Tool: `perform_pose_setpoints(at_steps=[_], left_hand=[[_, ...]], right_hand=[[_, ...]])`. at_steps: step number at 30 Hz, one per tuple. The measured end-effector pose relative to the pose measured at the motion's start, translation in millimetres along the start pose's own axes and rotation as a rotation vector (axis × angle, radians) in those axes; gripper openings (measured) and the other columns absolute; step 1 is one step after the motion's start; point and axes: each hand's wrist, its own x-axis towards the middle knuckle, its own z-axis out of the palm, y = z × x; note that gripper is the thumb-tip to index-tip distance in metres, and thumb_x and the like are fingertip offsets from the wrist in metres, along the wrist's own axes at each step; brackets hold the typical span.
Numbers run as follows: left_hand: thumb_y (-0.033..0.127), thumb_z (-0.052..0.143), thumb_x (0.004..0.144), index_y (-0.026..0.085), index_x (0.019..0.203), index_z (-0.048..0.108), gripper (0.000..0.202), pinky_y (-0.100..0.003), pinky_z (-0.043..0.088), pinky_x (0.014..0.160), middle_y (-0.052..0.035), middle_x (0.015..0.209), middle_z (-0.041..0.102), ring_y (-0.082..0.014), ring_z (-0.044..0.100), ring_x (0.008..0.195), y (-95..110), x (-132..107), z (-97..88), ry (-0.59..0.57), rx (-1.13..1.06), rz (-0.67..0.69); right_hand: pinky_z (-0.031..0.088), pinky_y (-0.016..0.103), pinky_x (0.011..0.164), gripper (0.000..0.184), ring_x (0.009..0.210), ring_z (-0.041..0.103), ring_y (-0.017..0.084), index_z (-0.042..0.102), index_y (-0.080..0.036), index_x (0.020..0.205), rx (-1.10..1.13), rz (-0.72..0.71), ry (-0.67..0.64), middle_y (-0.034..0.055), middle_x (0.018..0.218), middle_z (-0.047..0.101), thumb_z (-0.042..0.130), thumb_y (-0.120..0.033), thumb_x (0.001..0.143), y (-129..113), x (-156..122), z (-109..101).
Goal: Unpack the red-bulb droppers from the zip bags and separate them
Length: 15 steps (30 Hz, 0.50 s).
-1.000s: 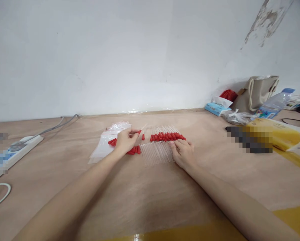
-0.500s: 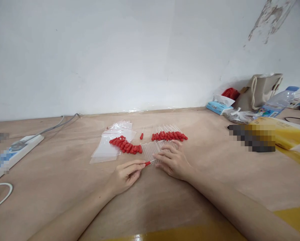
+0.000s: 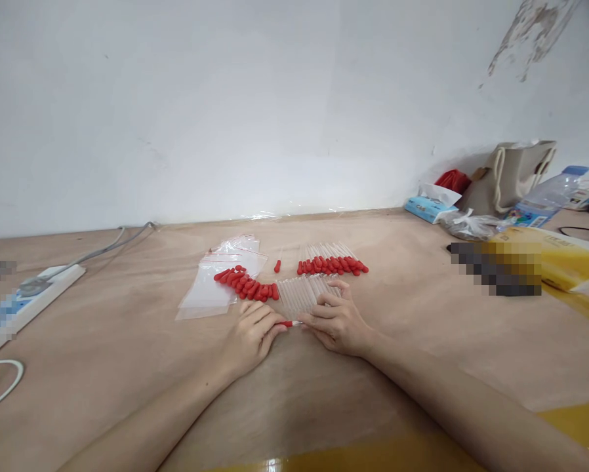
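Observation:
My left hand (image 3: 254, 334) pinches a small red rubber cap (image 3: 288, 323) at its fingertips. My right hand (image 3: 334, 320) meets it from the right, fingers closed on a clear glass tube (image 3: 298, 321) that joins the cap. Just beyond lies a row of bare clear tubes (image 3: 305, 291). A heap of loose red caps (image 3: 245, 284) sits to the left of them. Farther back a row of tubes fitted with red caps (image 3: 332, 263) lies on the wooden table (image 3: 127, 341), with a single capped tube (image 3: 277, 264) beside it.
Clear zip bags (image 3: 216, 280) lie left of the caps. A white power strip (image 3: 33, 294) and cables sit at the far left. At the right stand a tissue pack (image 3: 428, 206), a canvas bag (image 3: 513, 174), a water bottle (image 3: 545, 196) and yellow packaging (image 3: 565, 262).
My left hand came back from the cap heap toward me with a red cap. My right hand drew a tube from the bare row, and the two hands have closed together.

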Motion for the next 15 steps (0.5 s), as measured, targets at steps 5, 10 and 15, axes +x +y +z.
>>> perform_pose_setpoints(at_steps=[5,10,15], left_hand=[[0.022,0.042,0.087,0.019,0.078,0.058,0.018,-0.032,0.035,0.067,-0.0022,0.07,0.059,-0.0152,0.049,0.068,-3,-4,-4.3,-0.023,0.004,-0.007],[0.019,0.044,0.086,0.02,0.086,0.058,0.014,-0.028,0.042,0.068,-0.0027,0.078,0.058,-0.0148,0.053,0.073,-17,-17,-15.2,0.099,-0.064,-0.132],[0.018,0.045,0.085,0.021,0.104,0.057,0.023,-0.028,0.044,0.079,-0.0054,0.094,0.054,-0.0156,0.054,0.087,-26,-8,-23.4,0.294,-0.056,-0.182]], right_hand=[[0.02,0.037,0.095,0.024,0.069,0.048,0.009,0.062,-0.032,0.096,0.003,-0.037,0.005,-0.0066,0.063,0.059,0.043,-0.022,0.085,6,-5,-2],[0.029,0.035,0.085,0.021,0.069,0.046,0.012,0.065,-0.029,0.092,-0.012,0.191,0.145,-0.0026,0.063,0.059,0.047,-0.025,0.083,25,-9,-8],[0.029,0.032,0.08,0.025,0.075,0.051,0.013,0.062,-0.024,0.101,-0.048,0.328,0.166,0.0011,0.079,0.064,0.047,-0.021,0.082,28,-7,-6]])
